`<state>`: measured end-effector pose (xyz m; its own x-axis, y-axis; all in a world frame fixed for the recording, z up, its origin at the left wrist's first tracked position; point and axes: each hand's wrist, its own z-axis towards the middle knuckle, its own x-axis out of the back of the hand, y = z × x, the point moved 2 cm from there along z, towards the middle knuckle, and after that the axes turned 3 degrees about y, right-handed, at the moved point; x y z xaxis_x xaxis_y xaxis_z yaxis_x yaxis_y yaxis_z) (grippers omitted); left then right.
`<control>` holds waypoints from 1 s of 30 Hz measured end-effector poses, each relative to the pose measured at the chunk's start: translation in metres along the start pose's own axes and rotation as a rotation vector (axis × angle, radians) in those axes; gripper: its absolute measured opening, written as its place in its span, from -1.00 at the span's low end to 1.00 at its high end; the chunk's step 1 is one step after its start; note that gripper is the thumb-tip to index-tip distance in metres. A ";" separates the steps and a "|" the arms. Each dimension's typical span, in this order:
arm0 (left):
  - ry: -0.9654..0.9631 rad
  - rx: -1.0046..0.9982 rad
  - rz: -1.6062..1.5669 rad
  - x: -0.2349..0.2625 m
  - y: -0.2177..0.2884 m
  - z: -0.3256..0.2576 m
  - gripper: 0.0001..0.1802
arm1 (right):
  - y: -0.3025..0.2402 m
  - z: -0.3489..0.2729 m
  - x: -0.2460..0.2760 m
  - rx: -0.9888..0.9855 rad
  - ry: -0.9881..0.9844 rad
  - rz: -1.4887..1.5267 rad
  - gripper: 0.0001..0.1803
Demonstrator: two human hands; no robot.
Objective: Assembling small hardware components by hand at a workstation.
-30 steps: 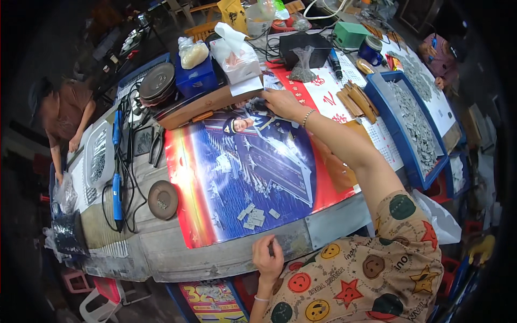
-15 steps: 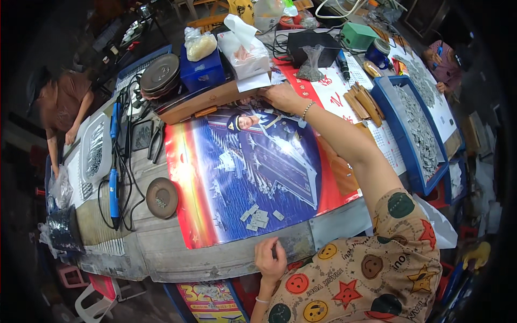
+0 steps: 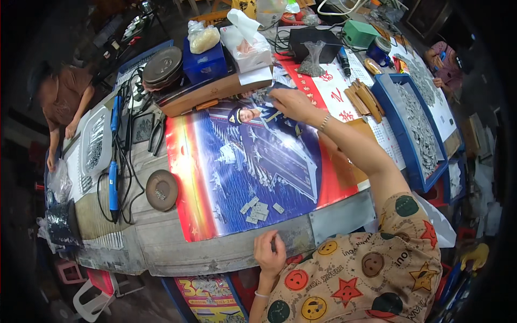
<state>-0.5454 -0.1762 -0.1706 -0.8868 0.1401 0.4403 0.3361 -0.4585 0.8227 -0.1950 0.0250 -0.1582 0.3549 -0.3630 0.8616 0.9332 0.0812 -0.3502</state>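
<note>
My right hand reaches over the far part of a glossy poster with ships on a blue sea. Its fingers are pinched together just in front of the brown cardboard tray; whatever they hold, if anything, is hidden. By the table's near edge my left hand rests loosely curled, with nothing visible in it. Beyond it, several small grey metal plates lie in a loose cluster on the poster. A round brown dish with tiny metal bits sits left of the poster.
Blue cylindrical tools with black cables, pliers and a clear tub are at the left. A blue tray of metal pieces and wooden sticks stand right. Two people work at the sides.
My right hand has drawn back from the cardboard tray, slightly toward me and to the right. My left hand stays curled near the table edge. The view has shifted a little.
</note>
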 end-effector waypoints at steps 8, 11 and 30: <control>-0.045 0.031 0.000 0.001 0.000 0.005 -0.78 | -0.117 -0.158 0.100 -0.066 -0.268 0.286 -0.79; -0.107 0.056 0.016 0.004 0.003 0.011 -0.80 | -0.133 -0.206 0.110 -0.193 -0.364 0.414 -0.80; -0.274 -0.089 0.531 -0.032 0.022 0.063 -0.66 | -0.155 -0.288 0.099 -0.149 -0.327 0.575 -0.83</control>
<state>-0.4896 -0.1352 -0.1444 -0.4874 0.0877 0.8688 0.6717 -0.5980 0.4372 -0.3209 -0.2912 -0.1248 0.8131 0.0011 0.5821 0.5816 0.0402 -0.8125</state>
